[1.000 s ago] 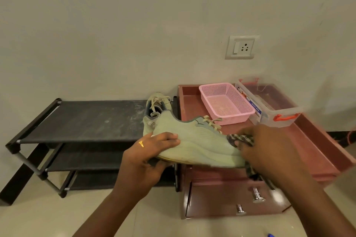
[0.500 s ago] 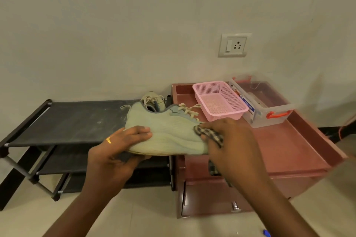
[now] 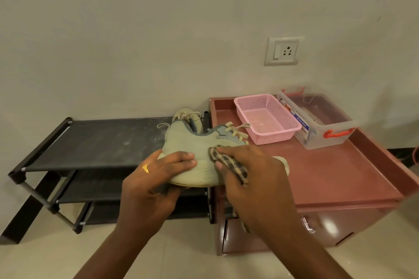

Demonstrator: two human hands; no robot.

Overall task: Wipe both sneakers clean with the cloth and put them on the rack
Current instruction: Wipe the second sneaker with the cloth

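A pale green sneaker [image 3: 192,145] is held on its side in the air, toe to the right. My left hand [image 3: 154,183] grips its heel end, thumb on the upper and fingers under the sole. My right hand [image 3: 251,179] holds a checked cloth [image 3: 229,163] against the middle of the sneaker's side and covers the toe. The second sneaker [image 3: 189,116] stands behind it on the right end of the black rack's [image 3: 90,140] top shelf, mostly hidden.
A reddish-brown cabinet [image 3: 340,176] stands right of the rack. On its top sit a pink mesh basket [image 3: 265,118] and a clear plastic box with orange latches [image 3: 317,120]. A wall socket [image 3: 283,51] is above. The floor is pale tile.
My right hand has slid the cloth leftward along the sneaker's side, from the toe toward the middle. The left hand's grip on the heel is unchanged.
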